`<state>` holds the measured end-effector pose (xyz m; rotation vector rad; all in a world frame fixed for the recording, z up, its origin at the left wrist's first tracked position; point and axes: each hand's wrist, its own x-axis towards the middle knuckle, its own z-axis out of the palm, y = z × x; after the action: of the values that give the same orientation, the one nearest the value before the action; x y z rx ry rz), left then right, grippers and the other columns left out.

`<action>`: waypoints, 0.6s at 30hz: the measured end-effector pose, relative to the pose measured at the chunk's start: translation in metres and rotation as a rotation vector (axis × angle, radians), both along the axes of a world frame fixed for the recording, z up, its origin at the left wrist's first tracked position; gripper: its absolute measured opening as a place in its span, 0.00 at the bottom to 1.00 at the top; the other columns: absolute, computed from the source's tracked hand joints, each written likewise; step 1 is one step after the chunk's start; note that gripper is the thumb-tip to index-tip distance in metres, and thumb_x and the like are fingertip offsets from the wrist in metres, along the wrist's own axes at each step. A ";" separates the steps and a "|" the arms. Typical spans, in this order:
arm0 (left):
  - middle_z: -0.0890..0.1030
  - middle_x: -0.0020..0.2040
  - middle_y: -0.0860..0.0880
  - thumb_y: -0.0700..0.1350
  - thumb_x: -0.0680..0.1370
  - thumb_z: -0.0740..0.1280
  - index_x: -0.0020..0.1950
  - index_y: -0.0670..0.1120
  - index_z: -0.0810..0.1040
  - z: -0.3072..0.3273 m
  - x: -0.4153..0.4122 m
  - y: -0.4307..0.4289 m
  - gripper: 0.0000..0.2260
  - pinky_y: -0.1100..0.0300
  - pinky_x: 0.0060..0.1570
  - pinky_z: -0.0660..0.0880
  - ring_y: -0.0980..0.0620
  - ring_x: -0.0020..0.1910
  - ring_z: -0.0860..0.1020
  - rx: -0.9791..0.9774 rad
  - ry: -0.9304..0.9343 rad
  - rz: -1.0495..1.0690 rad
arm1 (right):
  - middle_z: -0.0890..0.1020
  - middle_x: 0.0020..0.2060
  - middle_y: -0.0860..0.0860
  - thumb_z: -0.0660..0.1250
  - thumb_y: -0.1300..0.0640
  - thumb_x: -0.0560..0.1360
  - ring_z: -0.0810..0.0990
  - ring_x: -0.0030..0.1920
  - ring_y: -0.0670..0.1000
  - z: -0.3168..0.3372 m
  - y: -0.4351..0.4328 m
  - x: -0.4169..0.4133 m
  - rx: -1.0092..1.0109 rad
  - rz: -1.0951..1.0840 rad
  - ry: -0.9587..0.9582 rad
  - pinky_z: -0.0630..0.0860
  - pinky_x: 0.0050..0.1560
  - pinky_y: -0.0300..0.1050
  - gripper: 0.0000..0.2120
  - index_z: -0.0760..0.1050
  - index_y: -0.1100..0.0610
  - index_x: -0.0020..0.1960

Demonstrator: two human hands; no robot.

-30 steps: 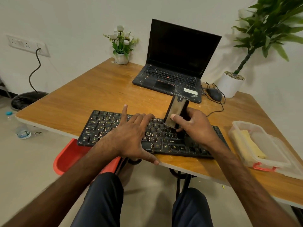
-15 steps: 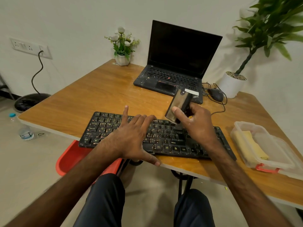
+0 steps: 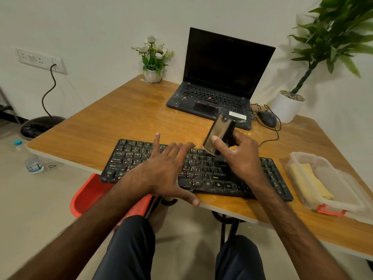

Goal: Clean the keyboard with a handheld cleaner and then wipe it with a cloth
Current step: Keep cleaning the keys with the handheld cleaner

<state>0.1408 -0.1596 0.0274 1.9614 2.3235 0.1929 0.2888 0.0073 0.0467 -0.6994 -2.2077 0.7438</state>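
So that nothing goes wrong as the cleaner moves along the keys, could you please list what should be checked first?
1. Right hand grips the handheld cleaner: ok.
2. Left hand rests flat on the keyboard, steadying it: ok.
3. Cleaner's tip on the keys: cannot tell, the right hand hides it.
4. Cleaner switched on: cannot tell.
5. Yellow cloth ready in the clear container: ok.

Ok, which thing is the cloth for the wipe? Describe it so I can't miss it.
Start at the wooden table and go to its right end, past the black keyboard. There sits a clear plastic box with a red clip, and the cloth lies folded inside it. It is the only pale yellow thing on the table.
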 end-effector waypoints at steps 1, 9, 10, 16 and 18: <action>0.54 0.82 0.45 0.83 0.60 0.53 0.80 0.49 0.35 0.003 0.000 0.000 0.61 0.32 0.71 0.28 0.48 0.81 0.52 0.007 -0.064 0.009 | 0.81 0.43 0.39 0.69 0.44 0.76 0.80 0.44 0.37 0.001 -0.001 0.001 0.009 0.024 -0.025 0.76 0.42 0.30 0.15 0.80 0.51 0.58; 0.65 0.79 0.51 0.62 0.77 0.66 0.82 0.45 0.43 0.019 0.003 0.029 0.45 0.34 0.75 0.35 0.52 0.77 0.64 0.204 -0.282 0.044 | 0.82 0.39 0.43 0.73 0.44 0.73 0.80 0.41 0.42 -0.002 -0.003 0.008 0.056 0.061 -0.009 0.76 0.39 0.33 0.15 0.80 0.51 0.55; 0.68 0.77 0.51 0.59 0.79 0.67 0.82 0.47 0.47 0.018 0.004 0.031 0.41 0.35 0.75 0.36 0.52 0.76 0.66 0.210 -0.314 0.043 | 0.82 0.40 0.44 0.73 0.44 0.73 0.80 0.41 0.42 -0.002 -0.004 0.009 0.049 0.065 0.002 0.76 0.39 0.33 0.15 0.80 0.50 0.55; 0.72 0.74 0.54 0.49 0.82 0.66 0.81 0.51 0.57 0.012 -0.001 0.030 0.29 0.36 0.76 0.37 0.53 0.73 0.70 0.323 -0.416 0.080 | 0.84 0.43 0.43 0.73 0.45 0.73 0.82 0.44 0.43 -0.001 0.000 0.011 -0.087 0.068 0.045 0.79 0.43 0.38 0.13 0.82 0.49 0.55; 0.72 0.74 0.54 0.50 0.82 0.66 0.80 0.51 0.58 0.013 -0.013 0.023 0.29 0.35 0.76 0.39 0.54 0.73 0.70 0.337 -0.376 0.117 | 0.85 0.44 0.43 0.74 0.45 0.72 0.82 0.45 0.42 -0.001 0.004 0.012 -0.144 0.050 0.046 0.80 0.44 0.40 0.14 0.82 0.49 0.55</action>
<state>0.1281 -0.1369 0.0403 1.7190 2.2606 0.9296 0.3009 0.0113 0.0460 -0.6928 -2.1526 0.9428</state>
